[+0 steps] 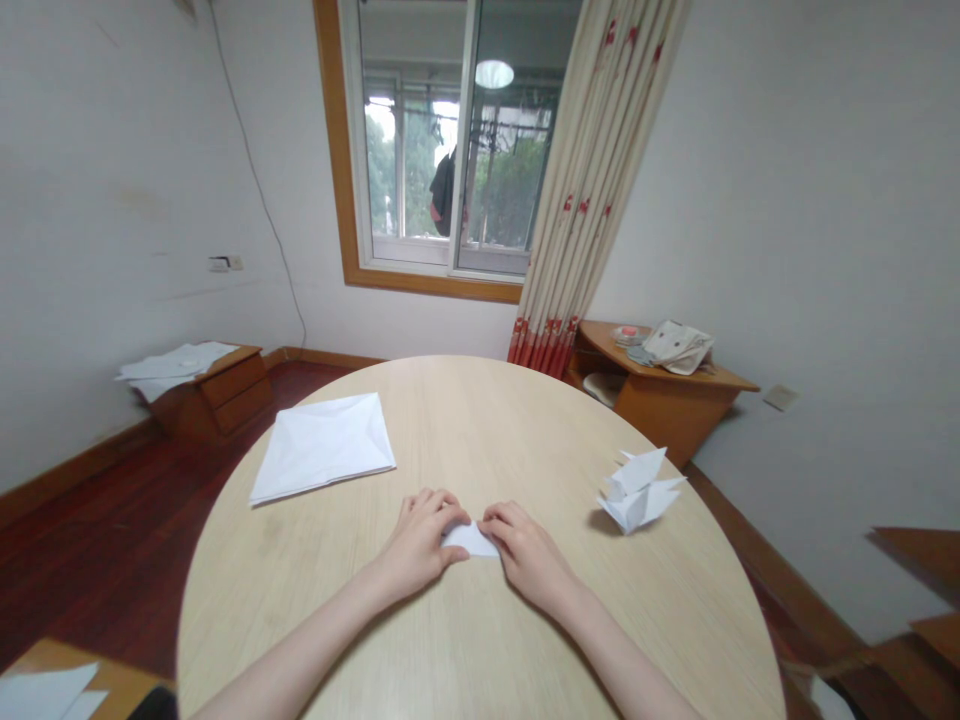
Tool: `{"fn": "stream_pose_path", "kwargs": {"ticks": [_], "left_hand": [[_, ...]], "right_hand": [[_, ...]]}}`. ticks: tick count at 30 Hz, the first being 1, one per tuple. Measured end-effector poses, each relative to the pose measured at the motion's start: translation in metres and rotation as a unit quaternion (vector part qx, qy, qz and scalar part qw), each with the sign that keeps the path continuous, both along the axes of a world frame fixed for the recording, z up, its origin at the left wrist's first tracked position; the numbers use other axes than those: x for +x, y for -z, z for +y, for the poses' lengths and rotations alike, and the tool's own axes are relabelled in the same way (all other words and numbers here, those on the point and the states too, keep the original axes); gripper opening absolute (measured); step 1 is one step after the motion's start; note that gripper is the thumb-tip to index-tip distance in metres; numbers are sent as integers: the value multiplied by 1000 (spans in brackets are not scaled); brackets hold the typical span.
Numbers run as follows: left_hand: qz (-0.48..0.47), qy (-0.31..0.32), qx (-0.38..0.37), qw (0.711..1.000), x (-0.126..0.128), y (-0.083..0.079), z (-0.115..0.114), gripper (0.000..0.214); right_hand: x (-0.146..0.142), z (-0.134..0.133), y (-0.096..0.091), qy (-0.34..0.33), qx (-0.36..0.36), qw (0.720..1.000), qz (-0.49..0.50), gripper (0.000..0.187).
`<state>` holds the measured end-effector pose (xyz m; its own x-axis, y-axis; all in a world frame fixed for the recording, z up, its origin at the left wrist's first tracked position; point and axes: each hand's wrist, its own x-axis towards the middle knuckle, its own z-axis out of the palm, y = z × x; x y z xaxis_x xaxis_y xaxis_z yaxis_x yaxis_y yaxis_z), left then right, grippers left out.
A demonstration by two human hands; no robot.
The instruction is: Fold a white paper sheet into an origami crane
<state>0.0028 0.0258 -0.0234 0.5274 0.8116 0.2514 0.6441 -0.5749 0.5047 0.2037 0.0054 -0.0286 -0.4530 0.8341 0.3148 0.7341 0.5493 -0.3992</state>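
Note:
A small folded piece of white paper [472, 541] lies on the round wooden table [480, 640], between my two hands. My left hand [429, 535] grips its left end, thumb at the near edge and fingers curled over the far side. On the right end, my right hand [523, 545] pinches the paper with its fingers pressed together. Both hands cover the paper's ends, so only its middle shows. Beyond my right hand stand folded white paper shapes [639, 492] with pointed tips, close together. A stack of white paper sheets [326, 447] lies beyond my left hand.
A wooden corner cabinet [667, 385] with a cloth bag [677, 347] on it stands behind the table at right. At left is a low drawer unit [238, 392] with papers on top. More white sheets [49, 692] lie at the lower left. A curtain [581, 200] hangs by the window.

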Motion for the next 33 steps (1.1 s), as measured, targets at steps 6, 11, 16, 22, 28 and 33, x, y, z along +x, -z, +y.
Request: {"fn": "stream_pose_path", "kwargs": {"ticks": [6, 11, 16, 22, 28, 33], "left_hand": [[5, 5, 2, 1000, 0, 3, 1, 22], [29, 26, 24, 999, 0, 2, 1, 22], [48, 36, 27, 998, 0, -1, 0, 21], [69, 21, 34, 997, 0, 1, 0, 20], [59, 31, 47, 997, -1, 7, 0, 23], [40, 20, 85, 995, 0, 10, 0, 23]], "right_hand": [[2, -3, -8, -3, -32, 999, -12, 25], [2, -3, -7, 5, -28, 999, -29, 23], [0, -3, -7, 15, -30, 999, -36, 22], [1, -4, -7, 13, -34, 999, -34, 22], [2, -5, -12, 12, -54, 997, -47, 18], [2, -6, -15, 7, -52, 997, -53, 18]]}}
